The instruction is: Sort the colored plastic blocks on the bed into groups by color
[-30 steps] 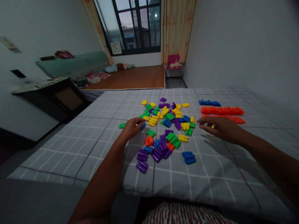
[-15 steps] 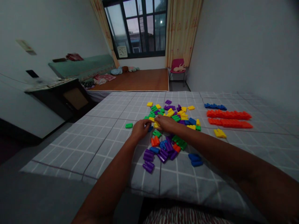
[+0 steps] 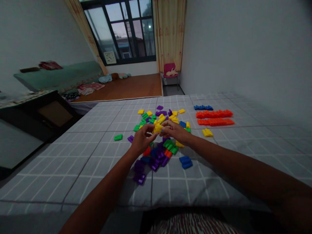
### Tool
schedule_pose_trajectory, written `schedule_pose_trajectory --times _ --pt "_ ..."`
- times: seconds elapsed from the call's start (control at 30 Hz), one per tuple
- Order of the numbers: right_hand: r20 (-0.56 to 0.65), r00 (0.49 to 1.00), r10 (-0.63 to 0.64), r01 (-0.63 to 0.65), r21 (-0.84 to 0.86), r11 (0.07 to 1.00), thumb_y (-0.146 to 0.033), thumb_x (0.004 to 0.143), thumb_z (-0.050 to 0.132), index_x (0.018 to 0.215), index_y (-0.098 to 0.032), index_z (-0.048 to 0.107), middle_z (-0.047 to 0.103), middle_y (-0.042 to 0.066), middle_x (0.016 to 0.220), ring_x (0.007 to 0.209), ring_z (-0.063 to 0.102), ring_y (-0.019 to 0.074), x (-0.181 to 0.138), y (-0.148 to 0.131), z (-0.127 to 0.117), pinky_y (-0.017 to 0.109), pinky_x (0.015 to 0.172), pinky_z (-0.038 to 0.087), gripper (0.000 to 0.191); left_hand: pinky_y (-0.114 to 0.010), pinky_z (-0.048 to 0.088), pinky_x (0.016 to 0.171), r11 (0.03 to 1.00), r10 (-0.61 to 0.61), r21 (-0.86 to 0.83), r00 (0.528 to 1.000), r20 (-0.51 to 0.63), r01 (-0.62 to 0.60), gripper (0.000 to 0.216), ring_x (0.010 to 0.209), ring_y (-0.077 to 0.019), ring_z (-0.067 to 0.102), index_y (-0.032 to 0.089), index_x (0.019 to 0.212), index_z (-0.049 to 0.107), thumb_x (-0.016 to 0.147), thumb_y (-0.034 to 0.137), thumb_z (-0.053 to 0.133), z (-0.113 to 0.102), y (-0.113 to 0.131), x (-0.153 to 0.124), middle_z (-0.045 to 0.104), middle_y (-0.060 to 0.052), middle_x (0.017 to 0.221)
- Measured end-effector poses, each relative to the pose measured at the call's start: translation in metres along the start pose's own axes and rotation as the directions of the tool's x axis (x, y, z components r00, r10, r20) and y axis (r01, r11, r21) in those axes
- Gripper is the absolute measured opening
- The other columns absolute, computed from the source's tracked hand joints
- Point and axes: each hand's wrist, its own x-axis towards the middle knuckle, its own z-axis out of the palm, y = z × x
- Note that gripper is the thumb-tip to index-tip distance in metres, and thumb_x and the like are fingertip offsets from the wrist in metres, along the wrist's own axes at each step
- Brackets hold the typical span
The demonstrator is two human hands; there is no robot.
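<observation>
Above the pile, my left hand (image 3: 142, 138) and my right hand (image 3: 174, 130) meet, both pinching yellow plastic building blocks (image 3: 158, 128). How many yellow pieces are between the fingers, and whether they are joined, I cannot make out. Below and around the hands lies a loose heap of blocks: purple blocks (image 3: 159, 152), green blocks (image 3: 170, 145), a blue block (image 3: 186, 162) and more yellow blocks (image 3: 174, 118) behind. A lone green block (image 3: 118, 137) lies left of my left hand.
At the right lie two joined red-orange rows (image 3: 214, 113), a shorter blue row (image 3: 203, 107) and a yellow piece (image 3: 207, 132). They rest on a grey checked cloth (image 3: 92, 156). Beyond it stand a brown bed (image 3: 136, 86), a pink chair (image 3: 170, 70) and a dark cabinet (image 3: 46, 113).
Both hands have lifted off the heap and come together with yellow blocks between their fingers. The camera has turned to the right, so the scene sits further left.
</observation>
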Motion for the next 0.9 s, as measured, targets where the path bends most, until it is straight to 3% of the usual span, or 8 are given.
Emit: schedule_pose_trajectory --times 0.13,0.27,0.43,0.5,0.57,0.7,0.8,0.9 --pt "-0.049 0.999 -0.009 0.019 0.221 0.975 -0.055 0.081 0.062 0.099 -0.022 0.061 0.068 0.004 0.097 0.092 0.065 0.0186 -0.029 -0.007 0.01 0.035 0.084 0.053 0.038 -0.025 0.052 0.065 0.932 0.215 0.28 0.973 0.086 -0.231 0.015 0.073 -0.0126 0.059 0.021 0.089 0.054 0.081 0.028 0.063 0.011 0.022 -0.006 0.058 0.0 0.086" --pt "-0.027 0.994 -0.103 0.105 0.069 0.992 -0.053 0.082 0.062 0.107 -0.023 0.062 0.066 0.003 0.102 0.099 0.062 0.0194 -0.054 -0.01 0.002 0.037 0.09 0.051 0.039 -0.028 0.052 0.066 0.855 0.294 0.374 0.93 0.222 -0.36 0.013 0.076 -0.0163 0.061 0.021 0.093 0.054 0.085 0.029 0.061 0.032 0.039 -0.007 0.059 -0.001 0.083" --pt "-0.173 0.979 -0.106 0.05 -0.299 0.953 -0.048 0.08 0.064 0.113 -0.023 0.056 0.063 0.006 0.11 0.095 0.063 0.0192 -0.086 -0.011 -0.081 0.036 0.076 0.055 0.042 -0.032 0.054 0.083 0.838 0.279 0.335 0.866 0.415 -0.431 0.029 0.105 -0.0201 0.062 0.026 0.115 0.056 0.087 0.029 0.059 0.038 0.039 0.003 0.062 -0.006 0.119" --pt "-0.265 0.951 -0.159 -0.018 -0.562 0.827 -0.045 0.077 0.067 0.107 -0.022 0.058 0.064 0.007 0.111 0.096 0.062 0.0204 -0.101 -0.009 -0.127 0.035 0.076 0.053 0.039 -0.033 0.052 0.09 0.838 0.28 0.325 0.857 0.433 -0.438 0.023 0.109 -0.0194 0.061 0.026 0.113 0.06 0.09 0.027 0.055 0.032 0.032 0.009 0.062 -0.005 0.121" --pt "-0.34 0.924 -0.176 -0.168 -0.773 0.612 -0.043 0.074 0.069 0.104 -0.02 0.062 0.067 0.008 0.105 0.093 0.063 0.0226 -0.116 -0.006 -0.166 0.036 0.075 0.052 0.038 -0.034 0.052 0.092 0.856 0.274 0.306 0.868 0.414 -0.416 0.02 0.107 -0.0188 0.062 0.024 0.107 0.064 0.091 0.027 0.052 0.025 0.023 0.013 0.064 -0.006 0.117" --pt "-0.382 0.915 -0.127 -0.343 -0.905 0.252 -0.048 0.077 0.064 0.105 -0.019 0.068 0.071 0.01 0.098 0.084 0.065 0.0242 -0.135 0.003 -0.201 0.036 0.072 0.05 0.04 -0.036 0.052 0.092 0.9 0.257 0.255 0.902 0.348 -0.355 0.019 0.104 -0.0194 0.063 0.023 0.099 0.067 0.091 0.029 0.05 0.02 0.005 0.015 0.067 -0.007 0.11" --pt "-0.356 0.932 -0.068 -0.339 -0.922 0.185 -0.055 0.078 0.061 0.112 -0.019 0.068 0.071 0.012 0.102 0.088 0.066 0.0262 -0.141 0.006 -0.205 0.036 0.073 0.05 0.05 -0.038 0.053 0.091 0.918 0.236 0.236 0.918 0.319 -0.318 0.02 0.104 -0.0201 0.064 0.023 0.099 0.067 0.091 0.031 0.051 0.022 -0.006 0.012 0.068 -0.007 0.11" --pt "-0.334 0.942 -0.035 -0.316 -0.916 0.246 -0.053 0.074 0.066 0.123 -0.022 0.063 0.069 0.011 0.114 0.094 0.066 0.0263 -0.144 0.004 -0.211 0.037 0.078 0.05 0.058 -0.038 0.055 0.09 0.928 0.227 0.218 0.924 0.308 -0.301 0.021 0.103 -0.0204 0.064 0.023 0.1 0.067 0.09 0.032 0.051 0.02 -0.015 0.009 0.068 -0.007 0.111"
